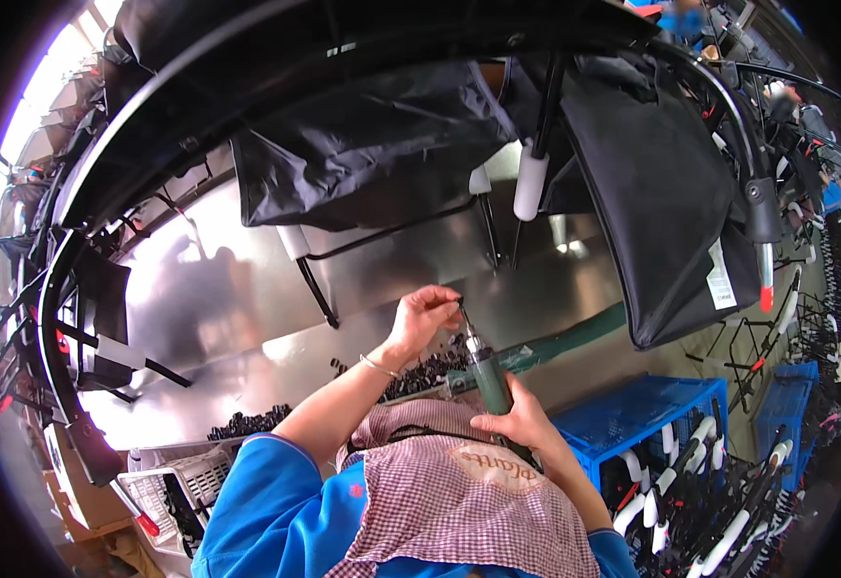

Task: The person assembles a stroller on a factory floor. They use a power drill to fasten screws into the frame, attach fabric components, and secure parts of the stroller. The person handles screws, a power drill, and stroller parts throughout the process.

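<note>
Screwdriver (489,371) in right hand (517,419), seemingly.

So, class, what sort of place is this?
Probably a factory assembly bench: the right hand holds a green power screwdriver, small black parts lie heaped on the metal worktop, and blue crates hold frames.

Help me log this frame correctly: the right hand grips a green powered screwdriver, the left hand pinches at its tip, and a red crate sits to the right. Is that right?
Not quite. In the head view the crate to the right is blue, not red. The rest stands: the right hand grips the green powered screwdriver, and the left hand pinches at its tip.
</note>
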Motion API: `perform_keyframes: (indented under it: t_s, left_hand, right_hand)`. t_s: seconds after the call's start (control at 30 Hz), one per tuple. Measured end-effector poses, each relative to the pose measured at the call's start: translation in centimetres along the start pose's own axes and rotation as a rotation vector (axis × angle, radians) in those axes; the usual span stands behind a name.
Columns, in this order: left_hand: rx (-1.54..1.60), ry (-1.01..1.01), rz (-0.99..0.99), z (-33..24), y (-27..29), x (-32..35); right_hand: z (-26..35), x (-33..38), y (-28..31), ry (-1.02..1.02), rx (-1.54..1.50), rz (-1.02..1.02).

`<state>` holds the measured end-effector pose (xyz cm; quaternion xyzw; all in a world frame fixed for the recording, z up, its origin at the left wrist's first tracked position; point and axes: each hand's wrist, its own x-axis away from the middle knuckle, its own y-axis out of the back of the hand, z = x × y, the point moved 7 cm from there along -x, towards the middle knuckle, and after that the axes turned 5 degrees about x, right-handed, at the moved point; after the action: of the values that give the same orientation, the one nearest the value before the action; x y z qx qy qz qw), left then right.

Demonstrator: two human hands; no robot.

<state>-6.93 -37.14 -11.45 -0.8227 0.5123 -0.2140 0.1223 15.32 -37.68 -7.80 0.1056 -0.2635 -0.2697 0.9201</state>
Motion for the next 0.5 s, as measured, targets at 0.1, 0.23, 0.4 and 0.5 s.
perform_keyframes:
  t_s: [0.1,0.23,0.4,0.5]
  left_hand:
    - [-0.121,-0.145,0.108,-1.3,-0.9,0.6]
    - [-0.670,-0.343,0.185,-7.7,-4.3,1.0]
    - [0.006,-0.864,0.345,-26.7,-11.4,4.5]
    - [0.569,-0.950,0.333,-32.8,-11.8,6.5]
  right_hand:
    - [0.0,-0.2,0.1,0.057,-0.069,-0.028]
    - [-0.3,-0.6,0.3,0.093,-0.171,-0.073]
    - [-1.6,-0.5,1.3,0.060,-0.384,-0.071]
    - [-1.7,-0.2,1.4,0.016,-0.520,-0.030]
